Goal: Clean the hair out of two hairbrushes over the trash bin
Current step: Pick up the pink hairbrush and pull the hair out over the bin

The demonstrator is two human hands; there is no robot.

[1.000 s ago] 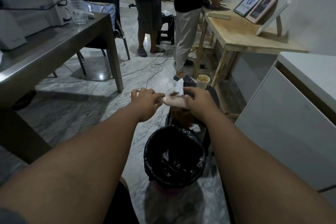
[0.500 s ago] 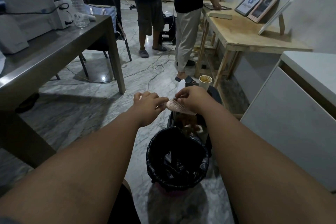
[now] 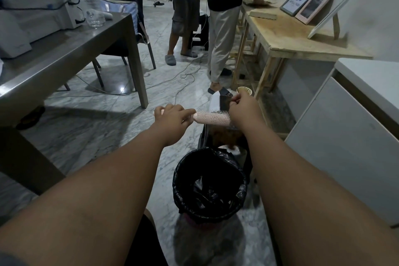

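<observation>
My left hand [image 3: 172,117] grips the handle of a pink hairbrush [image 3: 211,117], held level with its bristles up, beyond the trash bin [image 3: 209,181]. The bin is round, lined with a black bag, and stands on the floor between my forearms. My right hand [image 3: 244,110] sits at the far end of the brush head, fingers pinched together just above the bristles; I cannot tell whether hair is between them. A clump of reddish-brown hair [image 3: 226,137] lies on a dark stool behind the bin. A second hairbrush is not visible.
A grey metal table [image 3: 64,54] stands at the left, a white cabinet [image 3: 349,147] at the right, a wooden table [image 3: 302,36] behind it. Two people [image 3: 220,28] stand ahead. Cables cross the marble floor [image 3: 151,88]. A paper cup [image 3: 245,90] stands past my right hand.
My right hand has lifted from the brush head to above its far end. The brush has turned bristles-up and more level. My left hand has kept its grip on the handle.
</observation>
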